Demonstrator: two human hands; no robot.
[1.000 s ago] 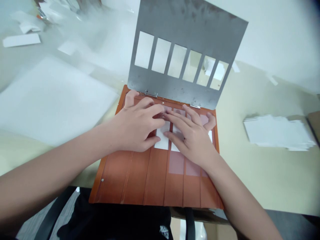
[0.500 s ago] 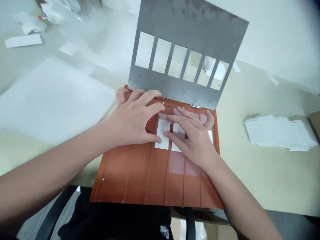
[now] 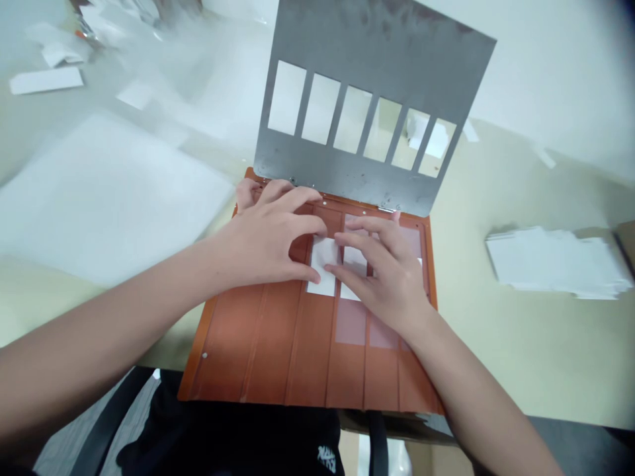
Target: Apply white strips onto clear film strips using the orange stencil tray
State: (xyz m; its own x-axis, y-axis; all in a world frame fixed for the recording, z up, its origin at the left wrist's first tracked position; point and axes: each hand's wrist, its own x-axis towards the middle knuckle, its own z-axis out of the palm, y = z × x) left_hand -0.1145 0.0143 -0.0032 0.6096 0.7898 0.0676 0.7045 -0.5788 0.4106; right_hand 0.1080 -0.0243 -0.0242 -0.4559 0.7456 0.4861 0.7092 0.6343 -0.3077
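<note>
On the orange tray [image 3: 268,350], a white card [image 3: 320,254] lies between left hand [image 3: 268,241] and right hand [image 3: 389,274], fingers apart; whether they press it, I cannot tell. Right slots [image 3: 344,377] already carry cards [image 3: 349,292], left ones show none; farther, the metal lid [image 3: 377,73] stands open.

Pale table [image 3: 540,357]: orange board [image 3: 258,344] between white sheet [image 3: 109,198] and white card stack [image 3: 550,263].

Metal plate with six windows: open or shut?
Open: the metal plate stands tilted up at the far edge, exposing the orange base below.
</note>
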